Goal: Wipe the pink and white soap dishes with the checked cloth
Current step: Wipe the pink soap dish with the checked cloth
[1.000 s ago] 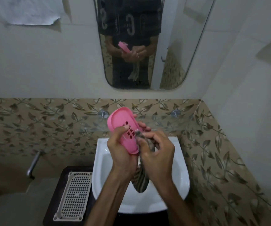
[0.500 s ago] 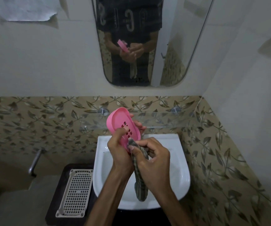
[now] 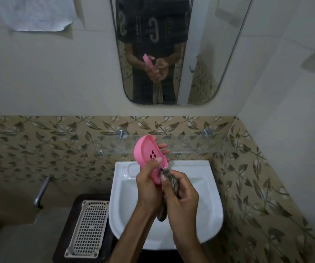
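Note:
My left hand (image 3: 149, 185) holds the pink soap dish (image 3: 146, 151) tilted up over the washbasin, thumb on its slotted inner face and fingers behind it. Gripped in my right hand (image 3: 181, 198) is the bunched checked cloth (image 3: 169, 176), pressed against the dish's lower end. A tail of the cloth hangs below my hands. The white soap dish (image 3: 88, 228), a rectangular tray with a grid insert, lies on a dark stand left of the basin.
The white washbasin (image 3: 215, 205) sits below my hands. A glass shelf (image 3: 194, 144) runs along the leaf-patterned tiles behind it. A mirror (image 3: 206, 54) above reflects the person. A metal tap handle (image 3: 42, 190) sticks out at the left.
The cloth in my right hand has slid down from the dish's slotted middle to its lower end. The dish stays tilted in my left hand.

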